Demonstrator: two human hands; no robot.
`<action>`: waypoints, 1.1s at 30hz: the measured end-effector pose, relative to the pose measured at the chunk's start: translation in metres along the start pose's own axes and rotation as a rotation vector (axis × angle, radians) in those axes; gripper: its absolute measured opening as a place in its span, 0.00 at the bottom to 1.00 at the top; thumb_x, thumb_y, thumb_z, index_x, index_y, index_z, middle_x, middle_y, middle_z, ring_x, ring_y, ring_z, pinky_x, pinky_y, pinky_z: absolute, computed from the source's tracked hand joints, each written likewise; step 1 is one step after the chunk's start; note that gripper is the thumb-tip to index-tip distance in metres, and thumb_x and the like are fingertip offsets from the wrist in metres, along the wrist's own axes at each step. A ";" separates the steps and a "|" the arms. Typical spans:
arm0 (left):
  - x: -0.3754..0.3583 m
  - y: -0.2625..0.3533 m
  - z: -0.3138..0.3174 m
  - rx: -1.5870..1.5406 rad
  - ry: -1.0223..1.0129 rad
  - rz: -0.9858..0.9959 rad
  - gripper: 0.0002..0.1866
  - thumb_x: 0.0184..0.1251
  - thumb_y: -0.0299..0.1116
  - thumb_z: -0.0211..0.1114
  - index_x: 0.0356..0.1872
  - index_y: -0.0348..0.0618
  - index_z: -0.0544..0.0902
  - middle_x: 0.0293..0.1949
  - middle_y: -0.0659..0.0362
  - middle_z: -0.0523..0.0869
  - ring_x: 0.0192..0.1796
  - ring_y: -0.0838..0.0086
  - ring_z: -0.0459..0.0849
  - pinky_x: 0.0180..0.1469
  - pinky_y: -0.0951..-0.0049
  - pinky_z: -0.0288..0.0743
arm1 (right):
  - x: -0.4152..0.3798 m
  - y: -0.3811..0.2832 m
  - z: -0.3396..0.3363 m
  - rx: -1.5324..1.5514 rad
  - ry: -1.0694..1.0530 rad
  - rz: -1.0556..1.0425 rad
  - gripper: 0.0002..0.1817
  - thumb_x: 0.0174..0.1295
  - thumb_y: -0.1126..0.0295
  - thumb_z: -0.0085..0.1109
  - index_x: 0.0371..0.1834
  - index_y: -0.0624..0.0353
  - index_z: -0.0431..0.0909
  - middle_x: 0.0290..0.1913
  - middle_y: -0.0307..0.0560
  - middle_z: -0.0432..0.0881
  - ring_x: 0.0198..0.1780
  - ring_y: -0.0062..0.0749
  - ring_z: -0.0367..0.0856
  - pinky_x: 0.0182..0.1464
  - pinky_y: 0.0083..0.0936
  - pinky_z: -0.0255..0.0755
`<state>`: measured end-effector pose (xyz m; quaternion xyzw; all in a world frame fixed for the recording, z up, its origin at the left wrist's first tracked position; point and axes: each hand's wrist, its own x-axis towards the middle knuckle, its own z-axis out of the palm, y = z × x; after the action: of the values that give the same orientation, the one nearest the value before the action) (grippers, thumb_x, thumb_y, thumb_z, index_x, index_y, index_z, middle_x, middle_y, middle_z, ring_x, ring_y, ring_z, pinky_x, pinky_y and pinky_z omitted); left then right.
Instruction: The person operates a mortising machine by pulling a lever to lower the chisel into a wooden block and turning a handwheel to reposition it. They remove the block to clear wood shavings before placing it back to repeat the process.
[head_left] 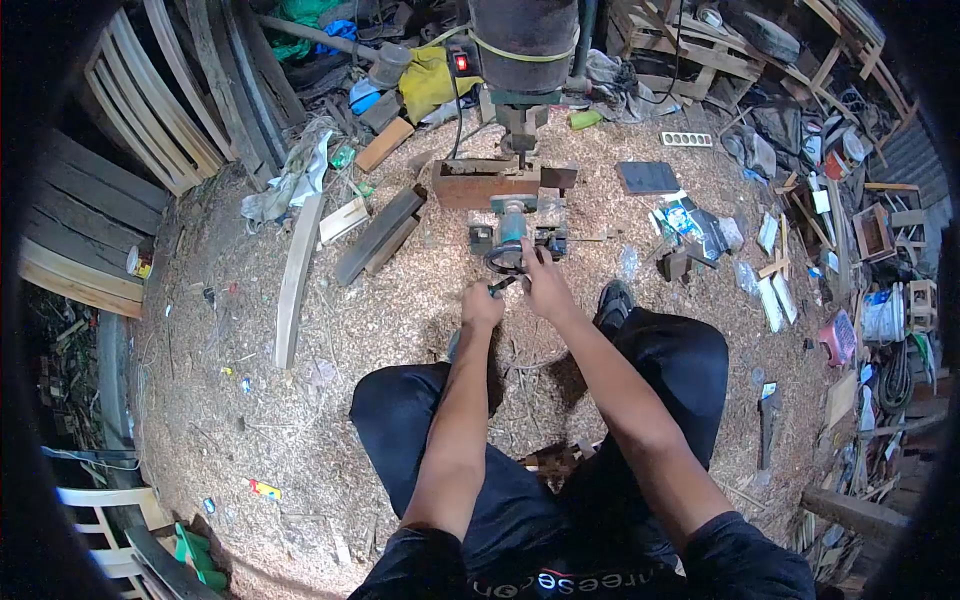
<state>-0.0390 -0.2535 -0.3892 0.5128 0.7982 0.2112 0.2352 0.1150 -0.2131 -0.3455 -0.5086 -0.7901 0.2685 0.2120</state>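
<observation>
A machine with a dark cylindrical motor [525,40] stands at the top middle, its tool pointing down at a reddish-brown wood block [485,187]. In front of the block is a green metal clamp [513,225] with a round handwheel [506,260]. My left hand [482,305] is closed around a dark handle [503,284] just below the wheel. My right hand [545,285] rests at the wheel's right side, its fingers bent against the rim. Parts of the fingers of both hands are hidden.
Wood chips cover the floor [400,330]. Dark boards [382,235] and a long curved board [297,280] lie left of the machine. A dark flat block [648,178] and plastic packets [690,225] lie to the right. A red switch light [461,62] glows beside the motor.
</observation>
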 end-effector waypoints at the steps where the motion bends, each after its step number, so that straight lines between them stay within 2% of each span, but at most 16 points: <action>1: -0.002 0.003 -0.001 0.010 0.004 -0.018 0.13 0.55 0.30 0.64 0.42 0.37 0.85 0.39 0.40 0.86 0.45 0.46 0.85 0.51 0.53 0.79 | -0.001 0.001 -0.002 -0.001 -0.001 -0.002 0.42 0.60 0.80 0.52 0.79 0.48 0.50 0.68 0.74 0.62 0.65 0.69 0.68 0.65 0.47 0.69; 4: -0.007 0.008 -0.004 0.019 0.013 0.021 0.14 0.55 0.29 0.62 0.42 0.32 0.83 0.37 0.36 0.86 0.44 0.43 0.85 0.51 0.50 0.79 | 0.001 0.004 -0.001 0.030 -0.007 0.017 0.39 0.63 0.78 0.51 0.78 0.45 0.52 0.69 0.70 0.63 0.63 0.66 0.71 0.64 0.47 0.70; 7: -0.006 0.002 -0.003 0.005 0.023 -0.014 0.14 0.56 0.29 0.61 0.43 0.33 0.82 0.37 0.36 0.86 0.44 0.43 0.85 0.51 0.50 0.79 | 0.003 0.011 0.000 0.039 0.017 -0.016 0.34 0.67 0.75 0.50 0.77 0.44 0.56 0.67 0.67 0.67 0.61 0.64 0.73 0.61 0.47 0.71; 10: 0.000 -0.009 -0.002 0.026 0.009 -0.039 0.13 0.57 0.29 0.60 0.42 0.33 0.82 0.36 0.36 0.86 0.44 0.42 0.85 0.51 0.50 0.79 | 0.003 0.013 -0.002 0.106 0.093 -0.094 0.35 0.65 0.77 0.52 0.76 0.45 0.59 0.62 0.67 0.71 0.55 0.66 0.76 0.56 0.47 0.73; 17: 0.001 -0.013 0.011 0.028 0.108 -0.077 0.16 0.55 0.31 0.61 0.44 0.35 0.84 0.37 0.38 0.86 0.43 0.43 0.85 0.49 0.50 0.79 | 0.004 0.013 -0.004 0.196 0.121 -0.106 0.30 0.69 0.69 0.53 0.75 0.44 0.61 0.60 0.65 0.72 0.56 0.64 0.76 0.58 0.46 0.72; 23: 0.002 0.000 -0.006 -0.054 -0.005 -0.109 0.17 0.59 0.31 0.60 0.46 0.33 0.83 0.43 0.38 0.86 0.47 0.41 0.84 0.52 0.52 0.78 | 0.005 0.013 0.001 0.287 0.142 -0.095 0.31 0.67 0.68 0.57 0.74 0.45 0.63 0.60 0.65 0.72 0.57 0.64 0.75 0.59 0.46 0.72; 26: 0.030 0.015 -0.025 -0.266 0.499 0.124 0.12 0.65 0.29 0.60 0.46 0.32 0.81 0.43 0.40 0.86 0.48 0.48 0.85 0.52 0.57 0.78 | 0.007 0.014 0.005 0.223 0.200 -0.107 0.30 0.65 0.67 0.59 0.71 0.49 0.66 0.60 0.66 0.72 0.57 0.65 0.75 0.60 0.47 0.70; 28: 0.044 0.068 -0.079 -0.598 0.545 0.172 0.11 0.70 0.29 0.60 0.47 0.32 0.81 0.41 0.44 0.86 0.47 0.55 0.85 0.53 0.63 0.76 | 0.016 0.015 0.012 0.083 0.265 -0.092 0.29 0.64 0.67 0.61 0.69 0.53 0.68 0.59 0.67 0.73 0.56 0.65 0.75 0.61 0.48 0.69; 29: 0.053 0.091 -0.104 -0.670 0.566 0.255 0.11 0.70 0.30 0.61 0.47 0.33 0.81 0.41 0.46 0.86 0.46 0.58 0.85 0.52 0.64 0.76 | 0.025 -0.011 -0.009 0.097 0.387 -0.131 0.28 0.63 0.67 0.62 0.66 0.62 0.70 0.56 0.68 0.74 0.56 0.62 0.75 0.60 0.48 0.67; 33: 0.058 0.155 -0.178 -0.803 0.588 0.418 0.15 0.72 0.38 0.63 0.47 0.34 0.82 0.39 0.53 0.85 0.42 0.72 0.83 0.49 0.71 0.75 | 0.070 -0.090 -0.094 0.370 0.654 -0.198 0.23 0.64 0.65 0.61 0.59 0.67 0.72 0.51 0.64 0.77 0.54 0.55 0.77 0.57 0.44 0.69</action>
<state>-0.0546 -0.1574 -0.1662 0.4499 0.5678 0.6766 0.1322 0.0822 -0.1596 -0.2115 -0.4418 -0.6643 0.2083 0.5657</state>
